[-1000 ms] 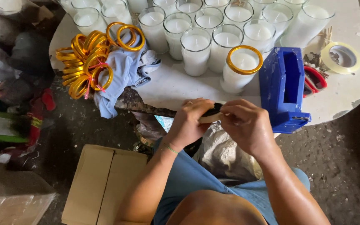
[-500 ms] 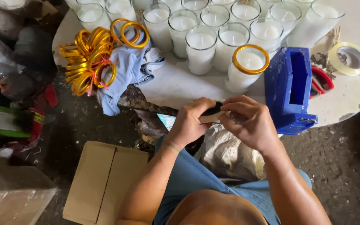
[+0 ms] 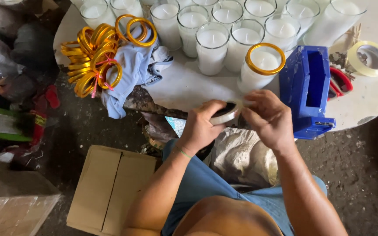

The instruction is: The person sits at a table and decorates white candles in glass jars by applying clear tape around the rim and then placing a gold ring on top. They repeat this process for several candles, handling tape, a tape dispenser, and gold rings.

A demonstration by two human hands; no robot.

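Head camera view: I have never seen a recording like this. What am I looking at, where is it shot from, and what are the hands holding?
There is one picture, taken by a camera worn on a person's head and looking down over their lap. No machine is involved, only two bare hands. The left hand has its grip on a roll of clear sticky tape; the right hand pinches at the roll's edge. Ahead is a worn white round table with white candles in clear glass jars, one jar topped by a gold ring, a bunch of gold rings, a pale blue cloth, a blue plastic tape dispenser and a second tape roll.
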